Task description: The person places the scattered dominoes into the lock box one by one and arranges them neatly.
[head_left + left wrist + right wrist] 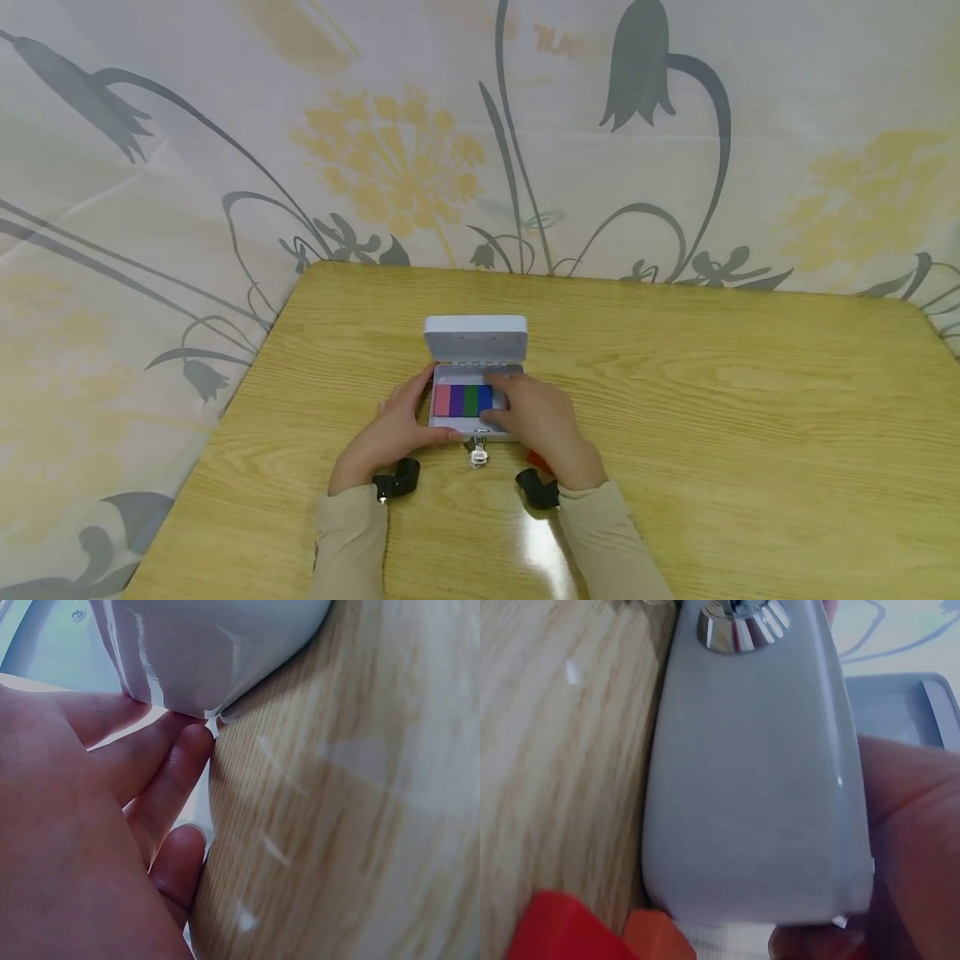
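A small white lockable box [454, 425] stands on the table with its lid [476, 337] raised. Inside, a pink block [443, 400], a purple block [457, 400], a green block [471, 400] and a blue block [485, 398] lie side by side. My left hand [401, 423] grips the box's left side, thumb along the front and fingers toward the back corner. Over the right side reaches my right hand [536, 412], thumb and a finger pinching the blue block at its two ends. The hand hides the box's right end.
Keys [477, 454] hang from the lock at the box's front. By my right wrist lie a red block [562, 930] and an orange block [656, 934], close to the box's right end. The wooden table [720, 417] meets a flower-patterned cloth [570, 167] at the back.
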`<state>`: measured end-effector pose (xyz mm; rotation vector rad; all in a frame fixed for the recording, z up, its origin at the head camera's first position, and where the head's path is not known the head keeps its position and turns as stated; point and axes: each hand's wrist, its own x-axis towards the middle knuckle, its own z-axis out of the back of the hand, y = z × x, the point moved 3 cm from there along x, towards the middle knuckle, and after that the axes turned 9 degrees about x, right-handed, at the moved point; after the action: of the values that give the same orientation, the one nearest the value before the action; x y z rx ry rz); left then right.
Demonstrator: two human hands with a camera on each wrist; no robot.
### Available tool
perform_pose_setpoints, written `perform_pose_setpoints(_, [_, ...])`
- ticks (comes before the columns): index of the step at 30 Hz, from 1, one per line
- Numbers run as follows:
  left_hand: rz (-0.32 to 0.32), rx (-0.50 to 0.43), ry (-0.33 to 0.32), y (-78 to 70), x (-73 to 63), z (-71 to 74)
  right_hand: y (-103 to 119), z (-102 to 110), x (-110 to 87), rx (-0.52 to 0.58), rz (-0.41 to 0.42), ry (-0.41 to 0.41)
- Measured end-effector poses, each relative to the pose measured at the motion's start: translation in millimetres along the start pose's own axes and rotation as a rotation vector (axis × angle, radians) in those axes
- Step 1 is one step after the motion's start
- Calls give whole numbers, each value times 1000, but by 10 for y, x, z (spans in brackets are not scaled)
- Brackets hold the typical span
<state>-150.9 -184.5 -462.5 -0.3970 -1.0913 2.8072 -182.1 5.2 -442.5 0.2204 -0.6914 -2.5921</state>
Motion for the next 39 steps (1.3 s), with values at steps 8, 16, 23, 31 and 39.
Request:
perform_pose_setpoints(8, [0, 12, -11, 18, 0, 4, -37, 50, 6, 77, 63, 20])
perform_pose_setpoints(16, [12, -9, 0, 14, -2, -11, -89, 151, -35, 184, 37, 32])
perform_pose_setpoints(23, [18, 2, 2, 13, 5, 3, -129, 292, -47, 268, 4, 2])
perform_pose_setpoints(31, [30, 4, 4, 16, 14, -3, -136, 342, -75, 304, 21, 12])
perform_pose_setpoints(39, [30, 9, 3, 5, -2, -12, -198, 311, -144, 314, 38, 21])
